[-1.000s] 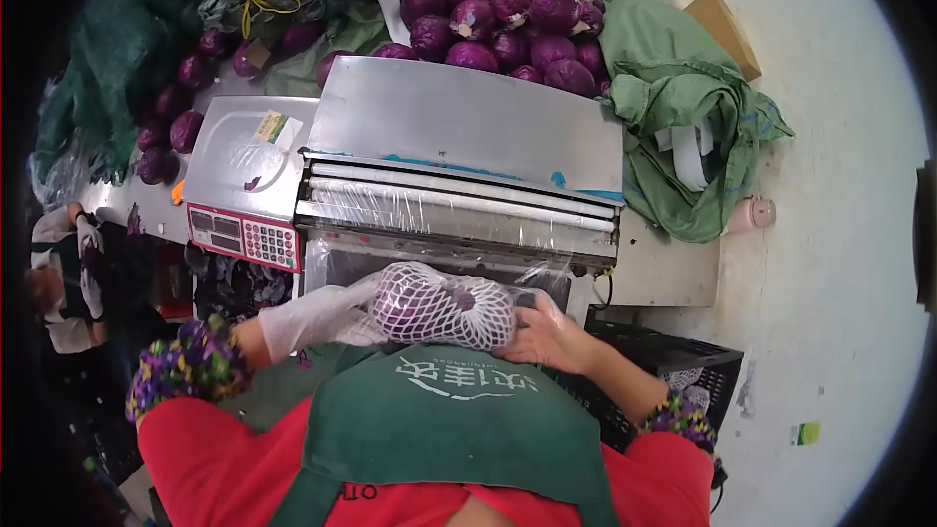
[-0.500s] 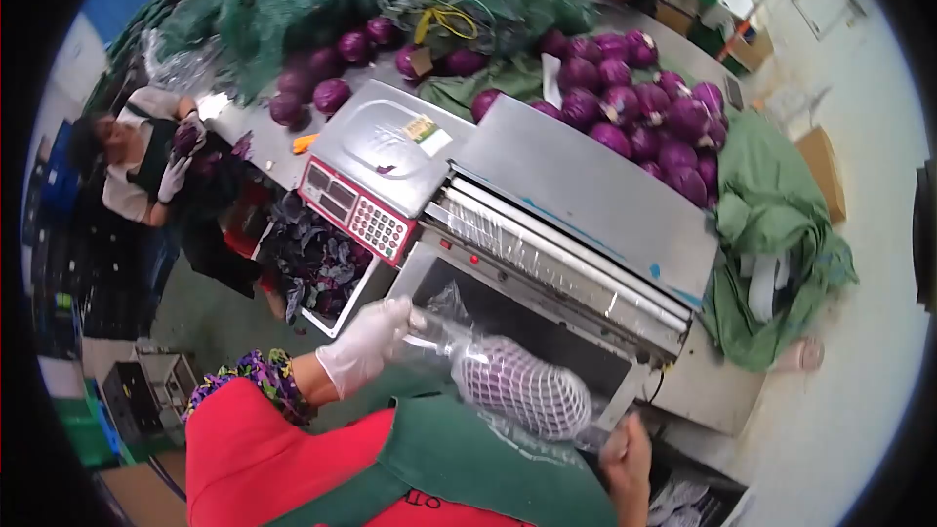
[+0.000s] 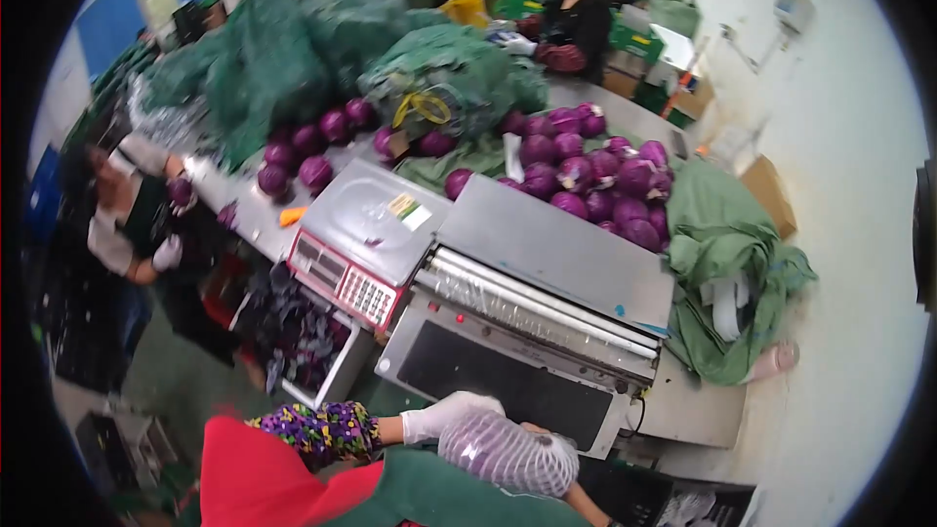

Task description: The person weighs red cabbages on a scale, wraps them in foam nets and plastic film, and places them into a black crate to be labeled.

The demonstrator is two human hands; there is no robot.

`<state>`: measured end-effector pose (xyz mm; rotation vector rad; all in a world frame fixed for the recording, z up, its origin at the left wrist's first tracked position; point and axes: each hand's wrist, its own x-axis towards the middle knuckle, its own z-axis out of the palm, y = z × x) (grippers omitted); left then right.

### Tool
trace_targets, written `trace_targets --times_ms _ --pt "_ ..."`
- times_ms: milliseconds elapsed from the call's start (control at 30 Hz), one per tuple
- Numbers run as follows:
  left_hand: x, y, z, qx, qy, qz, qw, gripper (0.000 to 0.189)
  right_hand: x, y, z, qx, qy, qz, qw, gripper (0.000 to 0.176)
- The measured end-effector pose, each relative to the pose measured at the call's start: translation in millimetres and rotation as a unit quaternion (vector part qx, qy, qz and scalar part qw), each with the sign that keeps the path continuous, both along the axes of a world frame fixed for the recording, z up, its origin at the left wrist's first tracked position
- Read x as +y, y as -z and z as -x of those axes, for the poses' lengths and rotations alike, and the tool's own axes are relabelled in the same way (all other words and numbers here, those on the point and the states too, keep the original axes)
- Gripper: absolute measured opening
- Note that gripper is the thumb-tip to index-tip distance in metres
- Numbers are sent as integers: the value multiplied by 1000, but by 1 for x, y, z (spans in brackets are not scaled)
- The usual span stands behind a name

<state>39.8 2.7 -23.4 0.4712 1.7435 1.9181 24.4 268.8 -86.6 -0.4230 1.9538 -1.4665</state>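
Observation:
A red cabbage (image 3: 503, 456) in a white foam net with clear film around it is held close against the green apron (image 3: 429, 493). My left hand (image 3: 451, 416), in a white glove, is closed on the left and far side of the cabbage. My right hand (image 3: 533, 427) is bare and mostly hidden behind the cabbage, gripping its far right side. Just beyond my hands is the wrapping machine (image 3: 556, 254), with a film roll and a dark plate (image 3: 503, 385).
Left of the machine stands a scale (image 3: 356, 224). Loose red cabbages (image 3: 586, 176) lie behind, beside green net sacks (image 3: 439, 78) and a green cloth (image 3: 732, 254). A bin of leaves (image 3: 303, 332) is below. One co-worker (image 3: 137, 205) is at left, another (image 3: 576, 24) at the back.
My hands have come together around the cabbage, drawn in near the apron; the film no longer stretches out between them. The view has tilted up, showing more of the room's far end.

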Motion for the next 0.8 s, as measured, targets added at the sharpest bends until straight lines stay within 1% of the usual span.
trace_targets --times_ms 33,67,100,133,167,200,233,267,300,333,367,400,433,467,500,533,567,600,633,667,700,733,767,800 --pt "6 -43 10 -127 -17 -100 987 39 -11 2 10 6 -26 19 999 19" --pt "13 -76 13 -259 -36 -192 946 48 -21 14 23 -4 -58 53 997 19" --pt "12 -77 18 -310 26 -248 918 55 -42 -74 32 -208 -19 80 975 17" --pt "12 -86 17 -364 29 -247 898 55 -62 -163 41 -392 60 90 913 15" --pt "8 -53 12 -353 61 -267 895 57 -52 -148 49 -160 -46 85 982 16" --pt "4 -20 8 -343 93 -287 889 59 -43 -126 56 -329 60 141 932 23" --pt "4 -42 6 -447 5 -240 861 60 -44 -163 34 -231 63 161 957 28" --pt "7 -71 2 -541 -84 -187 815 61 -44 -200 11 -131 66 177 973 33" --pt "5 -87 2 -500 -135 -213 828 59 -39 -189 -3 -226 121 243 936 38" --pt "6 -94 -1 -457 -186 -238 837 59 -32 -170 -22 -316 173 307 881 43" --pt "9 -65 -1 -381 -145 -342 847 62 -33 -146 -38 -312 257 303 863 52" --pt "15 -94 15 -413 -184 -307 838 68 -31 -132 -47 -337 347 305 820 54" --pt "24 -123 24 -369 -174 -353 842 73 -36 -141 -55 -344 345 363 794 52" --pt "41 -131 28 -258 -177 -364 877 74 -40 -149 -61 -345 353 422 760 50" --pt "61 -134 25 -211 -222 -333 892 73 -44 -150 -67 -287 352 424 784 49" --pt "74 -124 19 -133 -253 -271 919 71 -42 -141 -68 -220 360 420 803 48" --pt "80 -117 16 -167 -216 -255 927 70 -30 -118 -75 10 313 303 900 46" --pt "87 -130 10 -238 -129 -265 925 68 -22 -155 -68 -158 385 409 812 55" --pt "99 -122 7 -264 -95 -248 927 68 -4 -159 -71 -60 400 350 845 61" --pt "128 -132 -4 -300 -84 -212 926 68 17 -158 -80 24 403 270 874 68" --pt "147 -122 -12 -310 -31 -189 931 65 36 -158 -93 48 419 220 880 75" --pt "167 -106 -18 -257 7 -160 953 63 55 -158 -111 64 426 171 886 82" --pt "189 -105 -24 -239 73 -135 959 63 76 -156 -134 62 470 170 864 82" --pt "213 -106 -29 -214 129 -122 961 64 98 -156 -152 38 500 222 836 83"
